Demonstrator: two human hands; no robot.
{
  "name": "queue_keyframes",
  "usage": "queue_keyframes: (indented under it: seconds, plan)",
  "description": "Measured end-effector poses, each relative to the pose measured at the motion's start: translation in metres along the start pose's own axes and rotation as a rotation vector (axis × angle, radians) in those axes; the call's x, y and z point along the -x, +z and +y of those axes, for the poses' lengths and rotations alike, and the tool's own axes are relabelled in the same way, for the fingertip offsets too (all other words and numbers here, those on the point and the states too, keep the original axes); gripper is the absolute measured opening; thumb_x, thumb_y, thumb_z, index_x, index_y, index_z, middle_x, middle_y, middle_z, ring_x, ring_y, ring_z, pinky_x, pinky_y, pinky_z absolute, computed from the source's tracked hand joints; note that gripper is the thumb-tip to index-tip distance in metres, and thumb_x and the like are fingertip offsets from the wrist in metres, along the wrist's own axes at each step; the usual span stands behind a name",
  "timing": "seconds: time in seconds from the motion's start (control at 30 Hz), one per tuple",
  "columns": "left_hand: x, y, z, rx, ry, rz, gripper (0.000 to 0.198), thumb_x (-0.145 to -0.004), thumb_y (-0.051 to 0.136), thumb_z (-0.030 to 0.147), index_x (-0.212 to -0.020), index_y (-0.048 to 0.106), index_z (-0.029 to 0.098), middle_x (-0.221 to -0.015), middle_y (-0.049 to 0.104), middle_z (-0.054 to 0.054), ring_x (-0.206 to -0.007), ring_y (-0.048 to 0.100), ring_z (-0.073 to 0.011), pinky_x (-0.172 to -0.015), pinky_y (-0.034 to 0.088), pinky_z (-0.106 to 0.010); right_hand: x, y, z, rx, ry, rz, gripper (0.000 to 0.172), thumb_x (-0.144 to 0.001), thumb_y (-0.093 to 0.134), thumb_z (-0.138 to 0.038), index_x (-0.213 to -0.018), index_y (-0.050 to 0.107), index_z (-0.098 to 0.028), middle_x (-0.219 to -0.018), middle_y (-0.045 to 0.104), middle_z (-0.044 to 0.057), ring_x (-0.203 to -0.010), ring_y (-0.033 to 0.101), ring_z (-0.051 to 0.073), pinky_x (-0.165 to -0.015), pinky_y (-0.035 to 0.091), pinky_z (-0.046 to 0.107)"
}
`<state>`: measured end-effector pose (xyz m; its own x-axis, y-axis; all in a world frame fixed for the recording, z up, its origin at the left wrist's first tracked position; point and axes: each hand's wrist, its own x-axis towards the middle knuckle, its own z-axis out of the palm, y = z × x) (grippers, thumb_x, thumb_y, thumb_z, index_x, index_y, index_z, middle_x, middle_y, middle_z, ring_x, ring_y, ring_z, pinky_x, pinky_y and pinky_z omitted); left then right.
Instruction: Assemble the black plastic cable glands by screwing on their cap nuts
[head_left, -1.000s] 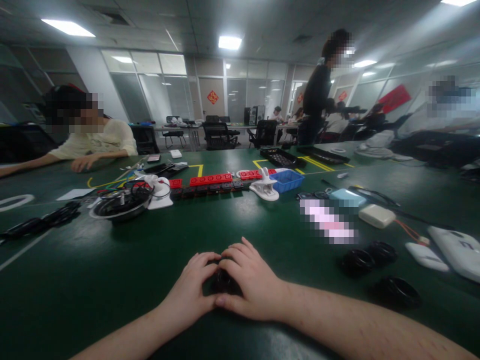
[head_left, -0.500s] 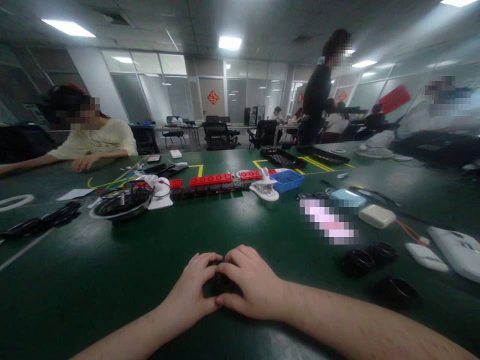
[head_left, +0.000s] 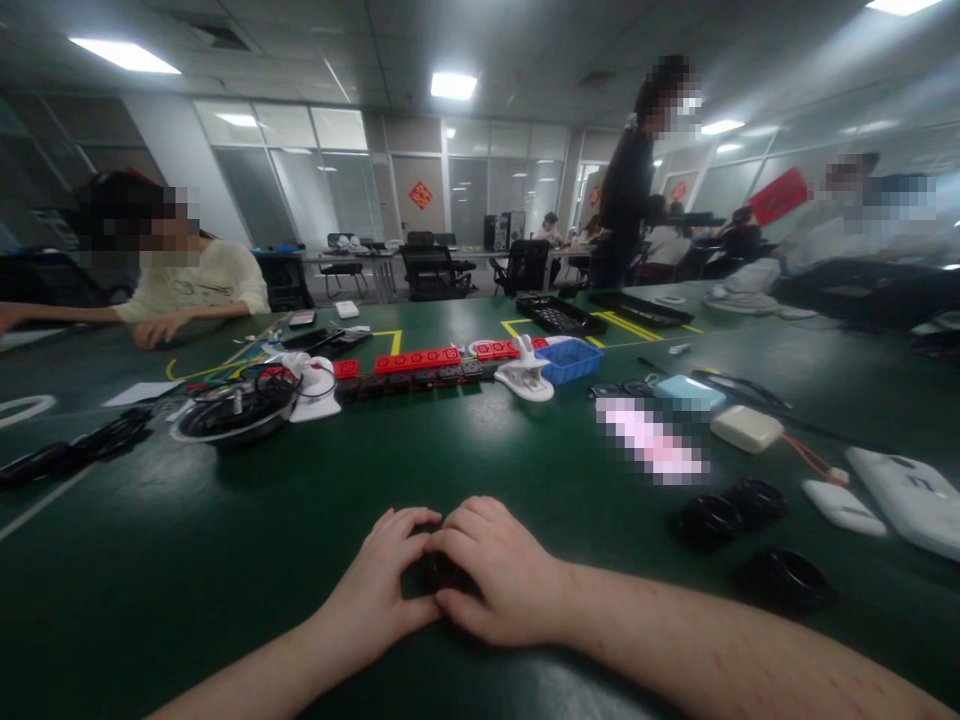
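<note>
My left hand point(head_left: 388, 570) and my right hand point(head_left: 504, 578) meet low in the middle of the view, close above the green tabletop point(head_left: 247, 560). Their fingers curl around a small black object point(head_left: 441, 570) between them. Most of it is hidden by the fingers and it is too dark to tell its kind. Both hands are closed about it, fingertips and thumbs nearly touching. Off to the right of my hands lie several black ring-shaped pieces point(head_left: 801, 580), the closest things to my right forearm.
A metal bowl point(head_left: 225, 438) of dark parts and cables stands left. Red and black blocks point(head_left: 417, 360) form a row ahead, beside a white clip-like stand point(head_left: 525, 378) and a blue bin point(head_left: 571, 362). White cases point(head_left: 844, 508) lie right. A person point(head_left: 202, 285) sits across the table.
My view has shifted slightly, so the table items sit a little further left. Both hands stay around the black object, with the right hand's fingers slightly shifted.
</note>
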<state>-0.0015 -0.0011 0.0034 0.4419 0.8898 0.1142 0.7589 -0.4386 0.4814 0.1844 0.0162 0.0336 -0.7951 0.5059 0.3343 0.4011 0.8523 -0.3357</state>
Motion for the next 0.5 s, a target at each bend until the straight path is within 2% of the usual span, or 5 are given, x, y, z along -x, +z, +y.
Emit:
queue_keyframes:
  seconds: [0.23,0.5]
  plan:
    - [0.0002,-0.0006,0.0021,0.009,-0.024,-0.01,0.034,-0.065,0.065,0.028,-0.098,0.06,0.029,-0.119,0.05,-0.003,-0.115,0.041,-0.0277,-0.103,0.018,-0.054,0.0001,-0.0016,-0.0011,-0.002,-0.045,0.015,0.039,-0.069,0.054,-0.023,-0.107,0.052,-0.017,-0.093,0.054,0.005,-0.085,0.044,0.019,-0.08,0.036,0.033]
    - [-0.0011,-0.0016,0.0034,0.022,0.024,-0.005,0.036,-0.065,0.065,0.029,-0.099,0.059,0.028,-0.117,0.051,-0.003,-0.111,0.043,-0.0261,-0.102,0.02,-0.053,0.0008,0.0017,0.001,0.011,-0.116,0.041,0.027,-0.069,0.049,-0.021,-0.094,0.057,-0.015,-0.098,0.051,0.007,-0.092,0.042,0.019,-0.084,0.035,0.034]
